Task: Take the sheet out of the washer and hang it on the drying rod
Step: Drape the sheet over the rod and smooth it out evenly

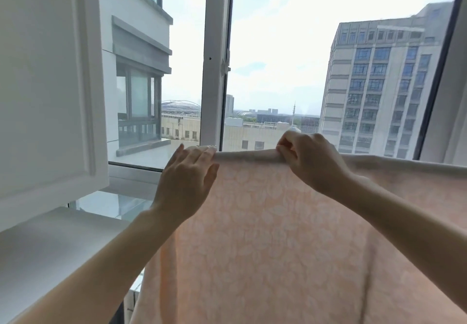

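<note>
A peach sheet (pixel 265 235) with a pale leaf pattern hangs in front of me, folded over a horizontal rod that it covers fully. Its top fold runs from the centre out to the right edge. My left hand (pixel 188 179) lies flat against the sheet's upper left end, with straight fingers reaching onto the fold. My right hand (pixel 307 158) pinches the top fold between thumb and curled fingers, a little to the right of my left hand. The washer is out of view.
A white cabinet door (pixel 48 83) stands open at the left above a white ledge (pixel 50 242). Behind the sheet is a large window with a white frame post (pixel 214 58). Buildings lie outside.
</note>
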A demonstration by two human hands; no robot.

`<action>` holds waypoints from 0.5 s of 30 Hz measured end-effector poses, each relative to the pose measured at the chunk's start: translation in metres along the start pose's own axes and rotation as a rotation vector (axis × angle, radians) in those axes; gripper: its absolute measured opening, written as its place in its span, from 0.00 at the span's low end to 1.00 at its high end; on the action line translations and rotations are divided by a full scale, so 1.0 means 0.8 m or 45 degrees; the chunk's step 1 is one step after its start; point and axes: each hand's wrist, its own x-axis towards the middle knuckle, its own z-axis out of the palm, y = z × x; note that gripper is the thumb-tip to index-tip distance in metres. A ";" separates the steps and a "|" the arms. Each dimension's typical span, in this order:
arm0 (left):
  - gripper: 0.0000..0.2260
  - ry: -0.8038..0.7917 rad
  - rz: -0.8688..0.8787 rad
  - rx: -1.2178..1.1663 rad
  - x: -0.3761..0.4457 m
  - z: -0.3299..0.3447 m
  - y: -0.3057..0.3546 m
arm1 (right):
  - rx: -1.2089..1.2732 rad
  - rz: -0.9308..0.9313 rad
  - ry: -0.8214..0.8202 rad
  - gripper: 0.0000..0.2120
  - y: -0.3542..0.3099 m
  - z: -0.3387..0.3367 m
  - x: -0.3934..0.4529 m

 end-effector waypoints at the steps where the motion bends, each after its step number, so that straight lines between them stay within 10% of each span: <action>1: 0.20 -0.024 0.015 0.005 0.001 0.001 0.007 | -0.015 -0.015 -0.029 0.07 0.002 -0.002 -0.002; 15: 0.25 -0.125 0.172 0.005 0.025 0.009 0.090 | 0.020 0.024 -0.209 0.04 0.060 -0.057 -0.021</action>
